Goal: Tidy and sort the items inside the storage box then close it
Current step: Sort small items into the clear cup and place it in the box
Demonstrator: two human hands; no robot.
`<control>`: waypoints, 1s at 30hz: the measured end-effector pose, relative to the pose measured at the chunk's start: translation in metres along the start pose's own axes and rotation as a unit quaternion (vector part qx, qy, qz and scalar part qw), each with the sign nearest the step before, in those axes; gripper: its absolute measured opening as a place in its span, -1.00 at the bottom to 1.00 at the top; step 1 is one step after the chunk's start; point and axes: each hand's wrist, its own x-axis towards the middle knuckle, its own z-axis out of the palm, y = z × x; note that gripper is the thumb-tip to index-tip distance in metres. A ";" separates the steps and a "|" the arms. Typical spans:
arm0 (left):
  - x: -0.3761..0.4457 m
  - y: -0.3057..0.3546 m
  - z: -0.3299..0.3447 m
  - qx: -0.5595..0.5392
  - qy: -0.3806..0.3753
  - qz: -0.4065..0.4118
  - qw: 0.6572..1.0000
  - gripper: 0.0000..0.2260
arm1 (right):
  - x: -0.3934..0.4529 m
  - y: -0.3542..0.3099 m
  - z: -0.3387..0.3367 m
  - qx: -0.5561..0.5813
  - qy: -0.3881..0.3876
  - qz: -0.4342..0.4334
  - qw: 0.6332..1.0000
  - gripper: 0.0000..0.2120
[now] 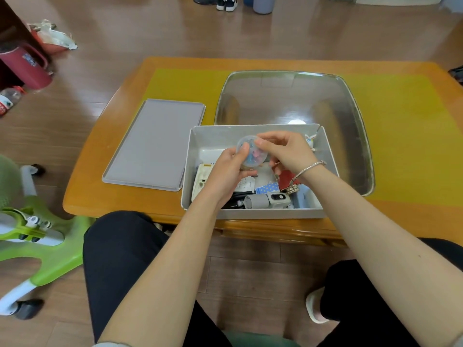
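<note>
A: What took up the most room?

B: The wooden table (105, 171), with a yellow mat (406, 136) over its top. On the mat, at the far side, lay a big metal tray (350, 116), shiny and bare where it showed.

A: And the storage box?

B: The grey storage box (328, 156) stood open at the table's near edge, its far wall overlapping the tray's near rim. Its flat grey lid (155, 146) lay on the table just left of it, not touching it as far as I could tell.

A: What were the hands doing?

B: Both were over the box, close together. The left hand (225, 171) gripped a small clear round container (253, 152) with pink and blue pieces inside, fingers curled round its side. The right hand (285, 151) pinched the container's top edge; a silver bangle (309, 169) sat on that wrist.

A: Anything else in the box?

B: A jumble along the near end: a cream device (201, 181), a grey gadget (269, 200), a blue dotted packet (266, 188), something red (285, 180) under the right wrist. A small white figure (310, 141) sat in the far right corner.
</note>
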 end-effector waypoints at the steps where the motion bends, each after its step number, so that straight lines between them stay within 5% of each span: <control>1: 0.000 0.001 0.000 0.002 0.003 0.001 1.000 -0.65 | -0.001 0.001 -0.002 0.002 -0.021 0.026 0.999 -0.76; 5: 0.001 0.001 -0.003 0.031 0.002 0.000 1.000 -0.61 | -0.001 0.004 -0.006 0.034 -0.082 0.059 0.994 -0.70; 17: 0.002 0.002 -0.005 0.059 -0.020 -0.018 0.998 -0.74 | 0.004 0.013 -0.007 0.026 -0.068 0.007 0.997 -0.67; 24: 0.002 0.006 -0.007 0.048 0.000 -0.008 0.999 -0.72 | 0.003 0.011 -0.004 0.125 -0.082 0.024 0.989 -0.68; 30: -0.001 0.009 -0.014 0.032 -0.038 -0.070 0.996 -0.69 | 0.000 0.014 -0.004 0.093 -0.067 0.066 0.991 -0.66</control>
